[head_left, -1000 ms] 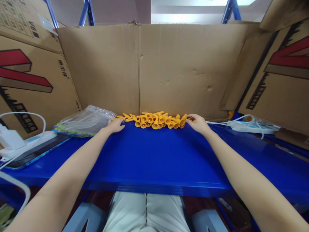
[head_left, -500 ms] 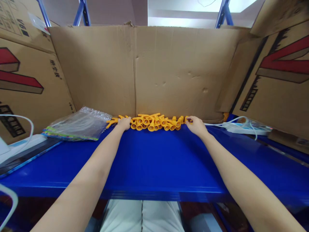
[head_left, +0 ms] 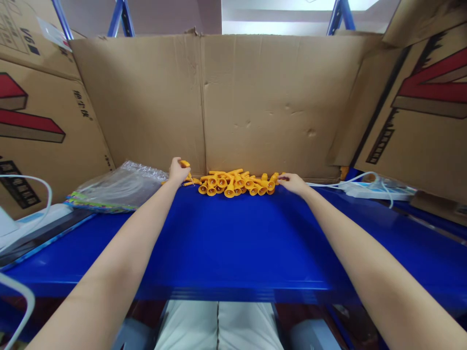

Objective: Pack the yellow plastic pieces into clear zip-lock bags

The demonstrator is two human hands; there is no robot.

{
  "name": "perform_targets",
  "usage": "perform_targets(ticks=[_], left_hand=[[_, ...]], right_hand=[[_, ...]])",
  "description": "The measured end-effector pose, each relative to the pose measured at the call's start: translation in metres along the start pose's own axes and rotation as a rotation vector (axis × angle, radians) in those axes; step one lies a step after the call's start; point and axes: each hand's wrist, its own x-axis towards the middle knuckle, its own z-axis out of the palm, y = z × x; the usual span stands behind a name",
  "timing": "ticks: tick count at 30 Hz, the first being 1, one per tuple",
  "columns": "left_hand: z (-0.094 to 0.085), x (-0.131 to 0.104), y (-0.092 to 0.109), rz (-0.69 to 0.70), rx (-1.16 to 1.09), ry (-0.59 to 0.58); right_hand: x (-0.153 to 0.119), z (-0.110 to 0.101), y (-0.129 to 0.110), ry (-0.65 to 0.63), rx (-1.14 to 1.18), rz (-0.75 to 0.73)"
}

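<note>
at centre left, the left hand [head_left: 178,172] pinches a yellow piece [head_left: 185,164]; at centre right, the right hand [head_left: 295,184] meets yellow horns [head_left: 229,192], its grip too small to tell.

Yellow pieces [head_left: 239,183] — smooth plastic, tabletop [head_left: 237,238] — glossy

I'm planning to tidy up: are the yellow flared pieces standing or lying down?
Mostly lying down: in the pile, the yellow flared pieces have open wide ends facing the camera.
</note>
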Motion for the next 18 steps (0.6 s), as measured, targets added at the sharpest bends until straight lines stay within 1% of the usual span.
perform_targets(ticks=[2,4,8,10,15,16,18], left_hand=[[-0.003,-0.001,0.003,-0.024,-0.098,0.016],[-0.006,-0.007,0.007,-0.023,-0.148,0.019],[-0.016,-0.024,0.018,-0.008,-0.248,-0.002],[-0.022,-0.035,0.026,-0.03,-0.323,-0.013],[-0.032,-0.059,0.047,-0.071,-0.508,-0.027],[-0.033,-0.063,0.05,-0.077,-0.544,-0.034],[-0.032,-0.07,0.055,-0.098,-0.598,-0.038]], right_hand=[[0.007,0.005,-0.005,-0.051,-0.007,-0.033],[0.014,0.011,-0.009,-0.067,-0.015,-0.026],[0.023,0.02,-0.012,-0.08,-0.038,0.052],[0.025,0.024,-0.013,-0.085,-0.04,0.093],[0.025,0.035,-0.009,-0.083,-0.007,0.214],[0.025,0.037,-0.007,-0.082,0.002,0.225],[0.025,0.041,-0.002,-0.059,0.014,0.202]])
